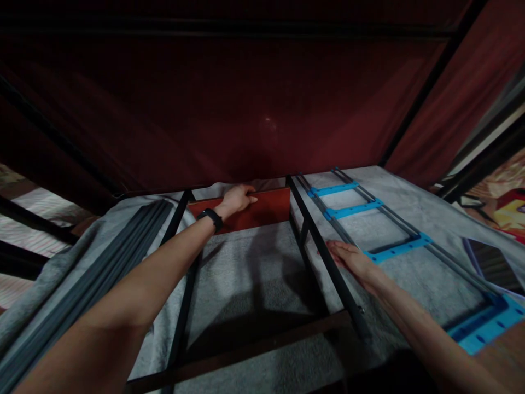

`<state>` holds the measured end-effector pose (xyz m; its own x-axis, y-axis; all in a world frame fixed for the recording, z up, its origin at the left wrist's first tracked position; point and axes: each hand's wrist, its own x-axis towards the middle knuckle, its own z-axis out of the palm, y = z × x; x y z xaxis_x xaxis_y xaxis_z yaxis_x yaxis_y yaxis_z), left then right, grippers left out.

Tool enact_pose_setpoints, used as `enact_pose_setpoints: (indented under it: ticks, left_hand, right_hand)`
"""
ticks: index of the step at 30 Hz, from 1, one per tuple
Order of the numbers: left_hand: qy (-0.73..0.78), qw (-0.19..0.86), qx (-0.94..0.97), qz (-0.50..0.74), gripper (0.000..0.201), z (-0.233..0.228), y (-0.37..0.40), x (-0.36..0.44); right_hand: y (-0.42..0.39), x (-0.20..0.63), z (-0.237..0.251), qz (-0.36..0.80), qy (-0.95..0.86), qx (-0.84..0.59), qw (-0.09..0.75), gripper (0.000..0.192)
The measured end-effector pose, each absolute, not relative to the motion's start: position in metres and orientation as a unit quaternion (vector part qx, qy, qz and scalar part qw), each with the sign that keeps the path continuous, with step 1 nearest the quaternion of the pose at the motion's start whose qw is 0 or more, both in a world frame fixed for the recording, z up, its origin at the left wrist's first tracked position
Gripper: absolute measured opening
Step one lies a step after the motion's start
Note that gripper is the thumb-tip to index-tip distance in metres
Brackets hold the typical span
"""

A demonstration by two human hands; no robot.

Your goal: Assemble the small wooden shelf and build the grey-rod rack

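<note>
A black metal frame (324,253) lies before me on a grey blanket, with a reddish-brown board (268,209) standing across its far end. My left hand (237,200), with a black watch on the wrist, is closed over the board's top edge. My right hand (348,258) is beside the frame's right rail, fingers stretched out and their tips partly hidden by the rail; whether they touch it I cannot tell. Another brown strip (246,350) crosses the frame's near end.
Dark grey tubes (118,262) lie bundled on the blanket at left. To the right is a ladder-like rack of grey rods with blue connectors (355,209). A phone-like dark device (494,266) rests at far right. Dark red fabric (246,109) hangs behind, between black bars.
</note>
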<state>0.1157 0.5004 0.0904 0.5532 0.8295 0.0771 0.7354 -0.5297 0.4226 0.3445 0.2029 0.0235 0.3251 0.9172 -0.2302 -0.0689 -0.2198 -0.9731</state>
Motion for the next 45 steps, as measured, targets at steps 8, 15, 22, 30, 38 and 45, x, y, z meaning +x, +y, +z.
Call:
enact_pose_setpoints:
  ticks: [8, 15, 22, 30, 38, 45]
  left_hand:
    - [0.441, 0.109, 0.883, 0.122, 0.039, 0.095, 0.487, 0.115]
    - [0.452, 0.05, 0.888, 0.072, 0.039, 0.1, 0.473, 0.112]
    - [0.463, 0.022, 0.884, 0.055, 0.04, 0.099, 0.47, 0.106]
    - [0.472, 0.019, 0.88, 0.047, 0.044, 0.097, 0.468, 0.108]
    - [0.474, 0.032, 0.879, 0.039, 0.044, 0.1, 0.465, 0.108]
    - [0.469, 0.012, 0.883, 0.026, 0.045, 0.099, 0.466, 0.099]
  right_hand:
    - [0.115, 0.319, 0.05, 0.43, -0.348, -0.642, 0.53, 0.047]
    - [0.082, 0.298, 0.061, 0.401, -0.419, -0.635, 0.51, 0.04]
    - [0.078, 0.293, 0.05, 0.283, -0.512, -0.687, 0.432, 0.032]
    - [0.083, 0.3, 0.056, 0.265, -0.567, -0.671, 0.398, 0.036]
    - [0.082, 0.299, 0.067, 0.356, -0.496, -0.685, 0.398, 0.044]
    - [0.089, 0.286, 0.069, 0.422, -0.327, -0.677, 0.506, 0.061]
